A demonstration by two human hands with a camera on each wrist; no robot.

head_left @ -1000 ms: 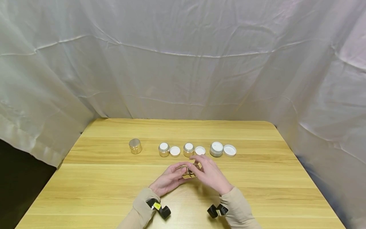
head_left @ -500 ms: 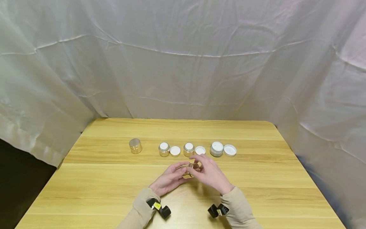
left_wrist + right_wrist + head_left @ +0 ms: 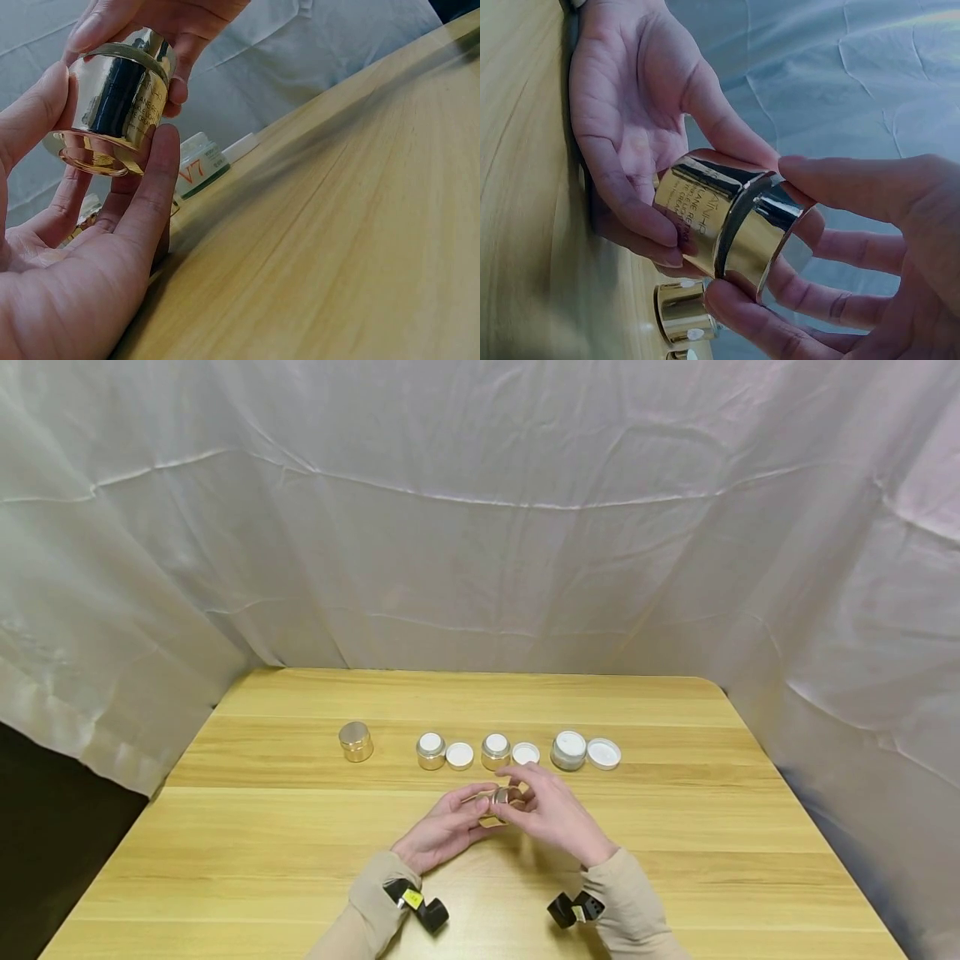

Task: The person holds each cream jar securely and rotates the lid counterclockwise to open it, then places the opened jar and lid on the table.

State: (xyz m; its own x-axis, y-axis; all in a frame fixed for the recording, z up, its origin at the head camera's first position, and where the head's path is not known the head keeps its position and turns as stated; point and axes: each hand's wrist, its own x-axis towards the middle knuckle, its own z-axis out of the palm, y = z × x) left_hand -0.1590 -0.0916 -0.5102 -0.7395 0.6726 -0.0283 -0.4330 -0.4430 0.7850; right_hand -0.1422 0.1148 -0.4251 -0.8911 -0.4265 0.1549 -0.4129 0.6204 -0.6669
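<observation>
A shiny gold cream jar is held tilted above the table between my two hands. My left hand grips its printed body, thumb on one side and fingers on the other. The right hand pinches the gold lid between thumb and fingertips. In the right wrist view the lid sits at the body's end, with a dark line where they meet. Whether it is loose, I cannot tell. Behind the hands stand two open gold jars, each beside a white-lined lid.
At the left stands a gold jar with its lid on. An open whitish jar, marked V7 in the left wrist view, stands at the right beside its upturned lid. Grey-white cloth hangs behind the wooden table.
The right hand and wrist have shifted slightly to the right, and the fingers on the lid have turned a little. My left hand stays in place around the jar's body.
</observation>
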